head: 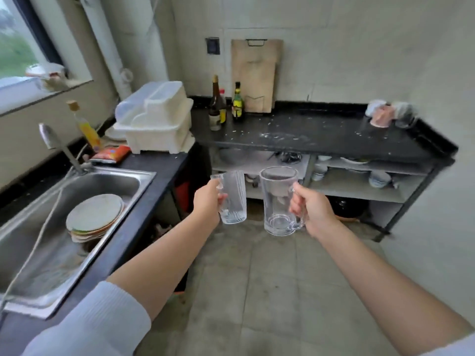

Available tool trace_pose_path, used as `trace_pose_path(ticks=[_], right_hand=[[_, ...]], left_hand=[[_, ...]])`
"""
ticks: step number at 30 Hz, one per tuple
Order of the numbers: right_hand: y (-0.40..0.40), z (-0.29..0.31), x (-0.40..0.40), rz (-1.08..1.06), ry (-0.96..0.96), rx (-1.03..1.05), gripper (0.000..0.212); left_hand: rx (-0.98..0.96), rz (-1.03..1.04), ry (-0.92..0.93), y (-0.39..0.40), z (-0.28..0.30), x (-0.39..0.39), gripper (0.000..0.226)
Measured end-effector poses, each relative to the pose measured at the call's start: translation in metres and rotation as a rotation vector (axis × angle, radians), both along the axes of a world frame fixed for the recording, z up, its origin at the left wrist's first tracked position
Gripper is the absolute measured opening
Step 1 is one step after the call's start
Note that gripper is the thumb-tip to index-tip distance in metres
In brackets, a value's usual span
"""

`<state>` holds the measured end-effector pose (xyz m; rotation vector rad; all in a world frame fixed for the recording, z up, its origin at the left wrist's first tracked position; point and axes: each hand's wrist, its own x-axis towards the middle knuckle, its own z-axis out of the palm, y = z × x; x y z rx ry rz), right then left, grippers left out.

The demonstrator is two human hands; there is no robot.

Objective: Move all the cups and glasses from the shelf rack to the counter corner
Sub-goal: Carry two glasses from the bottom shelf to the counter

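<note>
Hands both loaded: left hand (209,199) is wrapped round the handle side of a ribbed glass mug (232,197), right hand (312,209) is clamped on the handle of a bigger clear glass mug (280,200). Both mugs are upright, empty, carried in mid-air above the floor (257,278), in front of and below the black tabletop (308,134), not yet over it.

Risks, as judged from here:
- Mugs sit just beside each other w/ a thin gap; a small swing inward would clink glass on glass, poss. chip a rim.
- Tabletop's front edge is above the mugs' rims. Lifting too late or too shallow could knock a mug base on that edge.
- Grip on the ribbed mug looks partial, fingers near the handle only; a jolt could tip or drop it onto the tile floor.

Round the tabletop: a few cups (385,114), blurred, already stand at its far right corner, prob. the drop spot, so new mugs need setting down beside them w/o bumping. Bottles (223,106) and a cutting board (254,78) stand at its back left, well apart from that corner. White dish rack (156,122) is left of the tabletop, by the sink (77,217) w/ stacked plates (95,217). Under the tabletop, the shelf rack (359,186) holds bowls (379,179) and other crockery; can't tell if any cups remain there. Nothing blocks the path up to the corner.
</note>
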<state>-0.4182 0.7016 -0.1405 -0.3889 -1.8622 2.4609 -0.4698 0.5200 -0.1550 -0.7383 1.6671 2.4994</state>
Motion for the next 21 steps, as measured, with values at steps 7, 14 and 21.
trace_pose_path(ticks=[7, 14, 21], right_hand=[[0.131, 0.004, -0.074, -0.215, -0.064, 0.042, 0.046], [0.252, 0.016, -0.186, -0.48, -0.152, 0.051, 0.04], [0.367, 0.016, -0.245, -0.634, -0.282, 0.069, 0.042]], left_hand=[[-0.186, -0.187, -0.052, 0.125, -0.008, -0.132, 0.029], [-0.274, -0.442, -0.032, 0.272, 0.015, -0.284, 0.032], [-0.387, -0.597, -0.062, 0.399, 0.007, -0.365, 0.046]])
